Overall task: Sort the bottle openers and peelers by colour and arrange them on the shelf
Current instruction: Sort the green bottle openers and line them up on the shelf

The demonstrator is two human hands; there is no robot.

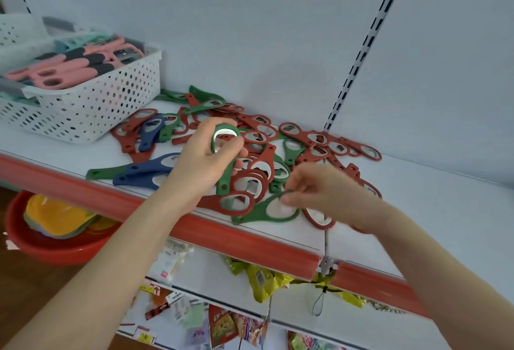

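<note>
Evidently gathering one colour, the left hand (204, 156) grips a green opener (224, 180) just right of the basket (91, 110), while the right hand (314, 187), farther right, pinches a second green opener (256, 213) off the mixed pile (314, 138).

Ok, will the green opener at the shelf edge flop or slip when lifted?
Probably stiff: the green opener lies flat, with a metal-looking insert. Likely light: the right hand pinches its rim. May snag neighbouring red openers.
</note>
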